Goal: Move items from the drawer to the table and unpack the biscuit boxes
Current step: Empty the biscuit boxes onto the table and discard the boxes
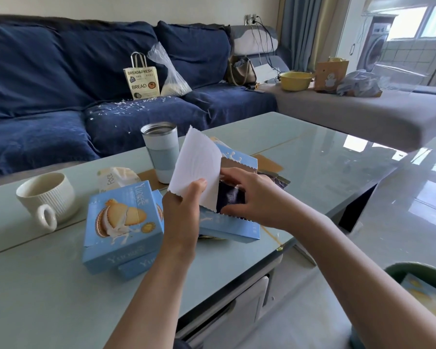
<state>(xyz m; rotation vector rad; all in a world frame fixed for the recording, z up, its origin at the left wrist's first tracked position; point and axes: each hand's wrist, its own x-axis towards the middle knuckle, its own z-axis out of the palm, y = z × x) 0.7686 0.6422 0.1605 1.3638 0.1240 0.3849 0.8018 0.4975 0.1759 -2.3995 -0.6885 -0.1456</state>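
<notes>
Two hands [180, 207] [247, 195] hide open box [234, 227] contents.

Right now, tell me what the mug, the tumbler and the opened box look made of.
Mug: glazed ceramic, it seems; cream, ribbed, faint sheen.
Tumbler: likely steel, given its metallic rim; a matte pale-blue sleeve, perhaps silicone.
Opened box: printed card; the flap the left hand lifts is plain white inside, with torn edges.

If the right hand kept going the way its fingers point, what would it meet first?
The right hand points left into the open biscuit box; its fingers already touch the dark packet inside. Next would likely be the raised white flap that the left hand holds.
</notes>
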